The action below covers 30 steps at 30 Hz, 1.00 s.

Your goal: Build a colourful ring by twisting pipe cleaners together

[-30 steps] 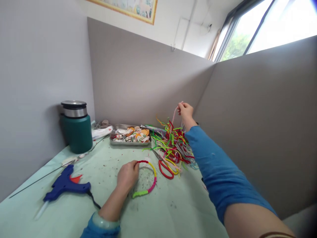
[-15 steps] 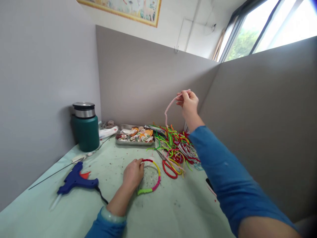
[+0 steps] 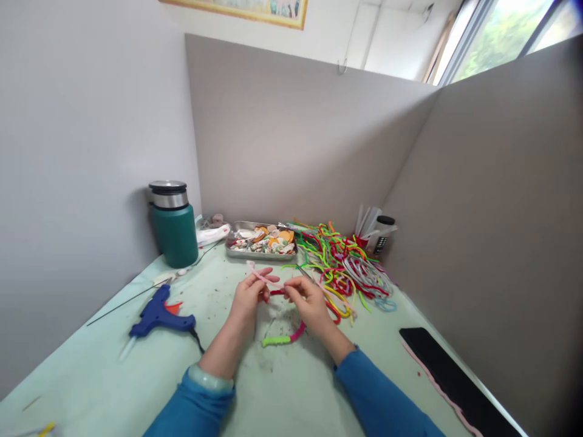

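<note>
A pale pink pipe cleaner point(image 3: 260, 277) stretches across the fingers of my left hand point(image 3: 246, 301). Its near end is pinched in my right hand point(image 3: 310, 303). Below them is an open ring wrapped in coloured pipe cleaner point(image 3: 277, 341), with red, magenta and lime green parts showing. The ring's red end lies at the thumb and fingertips of my left hand, which are closed on it, while the upper fingers reach outward. My right hand hides the ring's right side. Scissors point(image 3: 334, 312) with red and yellow handles lie just beyond my right hand, partly covered.
A blue glue gun point(image 3: 161, 315) lies left of my arm, near a green flask point(image 3: 173, 233). Behind my hands sits a metal tray point(image 3: 259, 256) of small cutouts. Many loose pipe cleaners point(image 3: 337, 255) are piled back right. A black flat object point(image 3: 455, 376) lies at right.
My right hand has come down from above the pile, bringing the pink pipe cleaner to my left hand and the ring. The view has shifted somewhat to the right.
</note>
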Available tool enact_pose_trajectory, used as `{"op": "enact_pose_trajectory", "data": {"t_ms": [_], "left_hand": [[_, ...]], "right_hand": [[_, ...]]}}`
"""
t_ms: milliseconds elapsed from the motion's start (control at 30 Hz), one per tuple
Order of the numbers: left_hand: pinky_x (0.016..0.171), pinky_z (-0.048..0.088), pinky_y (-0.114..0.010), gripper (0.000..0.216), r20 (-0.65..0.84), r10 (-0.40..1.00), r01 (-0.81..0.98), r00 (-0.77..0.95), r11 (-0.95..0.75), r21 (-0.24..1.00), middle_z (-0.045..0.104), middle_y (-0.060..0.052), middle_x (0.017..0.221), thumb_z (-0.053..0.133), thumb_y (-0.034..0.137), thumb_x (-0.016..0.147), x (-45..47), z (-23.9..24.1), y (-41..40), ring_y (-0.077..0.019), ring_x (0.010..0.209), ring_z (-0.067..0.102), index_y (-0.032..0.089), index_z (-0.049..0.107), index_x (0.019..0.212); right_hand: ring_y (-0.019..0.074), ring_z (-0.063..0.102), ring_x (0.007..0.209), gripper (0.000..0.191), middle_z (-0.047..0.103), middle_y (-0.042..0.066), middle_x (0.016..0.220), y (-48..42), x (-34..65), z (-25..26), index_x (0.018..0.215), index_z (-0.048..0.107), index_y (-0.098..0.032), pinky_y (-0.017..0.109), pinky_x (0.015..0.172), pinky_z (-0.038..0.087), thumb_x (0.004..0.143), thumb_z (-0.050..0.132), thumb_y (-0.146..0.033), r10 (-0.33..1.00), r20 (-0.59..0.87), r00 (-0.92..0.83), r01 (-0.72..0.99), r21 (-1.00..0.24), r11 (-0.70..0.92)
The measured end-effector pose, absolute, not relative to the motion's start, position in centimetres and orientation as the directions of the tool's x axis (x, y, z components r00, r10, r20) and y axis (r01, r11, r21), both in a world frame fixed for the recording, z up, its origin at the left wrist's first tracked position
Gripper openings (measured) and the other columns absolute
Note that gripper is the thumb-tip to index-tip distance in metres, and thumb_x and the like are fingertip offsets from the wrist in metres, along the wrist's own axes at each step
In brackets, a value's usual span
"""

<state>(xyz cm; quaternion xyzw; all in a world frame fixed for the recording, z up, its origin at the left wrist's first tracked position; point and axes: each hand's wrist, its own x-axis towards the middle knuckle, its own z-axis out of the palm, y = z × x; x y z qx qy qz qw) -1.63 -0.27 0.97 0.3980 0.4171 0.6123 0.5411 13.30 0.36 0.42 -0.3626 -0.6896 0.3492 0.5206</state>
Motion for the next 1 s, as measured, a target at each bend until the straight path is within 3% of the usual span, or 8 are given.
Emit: {"op": "enact_pose_trajectory", "data": {"t_ms": [100,267,533,733,867,1000], "left_hand": [[0.048,0.042,-0.023,0.043,0.061,0.994,-0.441,-0.094,-0.097,0.892,0.066,-0.008,0.093,0.058,0.031,0.068,-1.8,1.4,-0.5,-0.0058,0.050,0.048,0.009,0.058,0.106],[0.045,0.044,-0.022,0.030,0.078,0.991,-0.529,-0.106,-0.123,0.840,0.058,0.000,0.070,0.064,0.034,0.071,-2.1,1.1,-0.2,-0.0061,0.048,0.048,0.011,0.059,0.090],[0.049,0.049,-0.022,0.026,0.064,0.982,-0.607,-0.178,-0.161,0.778,0.061,-0.001,0.073,0.065,0.030,0.072,-3.0,0.4,0.4,-0.0068,0.052,0.052,0.012,0.060,0.091],[0.052,0.050,-0.022,0.033,-0.011,0.995,-0.440,-0.102,-0.036,0.897,0.061,-0.001,0.075,0.072,0.032,0.064,-1.8,0.4,0.0,-0.0068,0.055,0.053,0.012,0.063,0.089],[0.050,0.047,-0.021,0.032,-0.072,0.997,-0.245,-0.038,0.061,0.968,0.060,-0.002,0.064,0.072,0.038,0.062,-1.2,0.0,-0.3,-0.0074,0.051,0.051,0.009,0.065,0.073],[0.050,0.046,-0.021,0.032,-0.069,0.996,-0.239,-0.060,0.053,0.970,0.063,-0.003,0.067,0.070,0.040,0.061,-1.2,0.1,-0.4,-0.0075,0.051,0.051,0.010,0.064,0.070]], "right_hand": [[0.0149,0.057,0.067,0.014,0.062,0.002,0.073,0.6,14.0,-0.1,0.081,0.060,-0.019,0.026,0.062,0.045,0.084,0.049,-0.028,0.851,0.497,-0.172,0.262,-0.809,0.526],[0.0141,0.054,0.066,0.014,0.062,0.002,0.076,1.4,14.3,-1.0,0.084,0.061,-0.018,0.025,0.062,0.042,0.084,0.051,-0.028,0.828,0.518,-0.216,0.394,-0.730,0.559],[0.0148,0.056,0.072,0.012,0.062,0.002,0.076,1.4,14.2,-1.5,0.081,0.061,-0.018,0.025,0.067,0.040,0.084,0.051,-0.022,0.791,0.560,-0.247,0.418,-0.675,0.608],[0.0150,0.055,0.069,0.012,0.062,0.002,0.075,1.2,13.9,-1.8,0.079,0.060,-0.018,0.026,0.065,0.040,0.085,0.049,-0.019,0.774,0.593,-0.224,0.481,-0.623,0.616],[0.0154,0.056,0.072,0.013,0.062,0.004,0.079,0.8,13.6,-1.7,0.084,0.060,-0.018,0.026,0.067,0.040,0.087,0.048,-0.021,0.737,0.622,-0.262,0.489,-0.573,0.658],[0.0155,0.055,0.072,0.012,0.061,0.005,0.081,0.6,13.4,-1.6,0.087,0.059,-0.018,0.026,0.065,0.040,0.087,0.049,-0.024,0.732,0.635,-0.246,0.523,-0.549,0.652]]}}
